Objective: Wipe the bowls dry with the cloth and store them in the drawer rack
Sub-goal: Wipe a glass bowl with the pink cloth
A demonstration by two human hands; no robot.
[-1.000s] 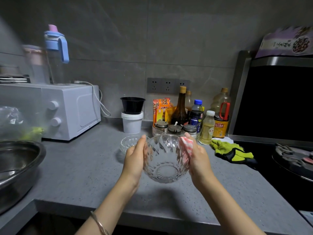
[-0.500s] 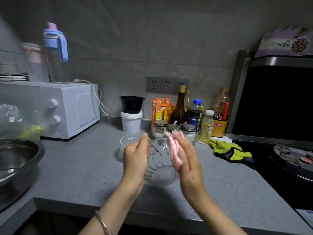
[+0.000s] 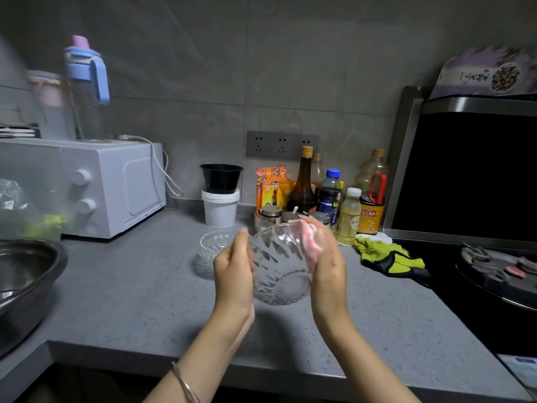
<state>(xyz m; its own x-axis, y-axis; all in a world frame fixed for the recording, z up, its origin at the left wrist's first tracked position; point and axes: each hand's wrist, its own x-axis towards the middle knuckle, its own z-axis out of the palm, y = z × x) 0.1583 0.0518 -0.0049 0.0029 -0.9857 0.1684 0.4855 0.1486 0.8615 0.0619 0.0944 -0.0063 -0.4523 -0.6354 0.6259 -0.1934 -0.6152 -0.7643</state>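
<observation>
Cloth [image 3: 312, 242] shifted to bowl [image 3: 279, 274] rim, right fingers [image 3: 315, 225] seemingly gripping it, left fingers [image 3: 241, 242] straight

A clear ribbed glass bowl [image 3: 280, 271] is held above the grey speckled countertop [image 3: 139, 286], tilted with its base toward the camera. The left hand [image 3: 234, 274] lies flat against its left side with the fingers nearly straight, and the right hand [image 3: 328, 274] curls over a crumpled pink-and-white cloth [image 3: 312, 241] at its upper right rim. A smaller clear glass bowl [image 3: 213, 245] sits on the counter just behind the left hand.
</observation>
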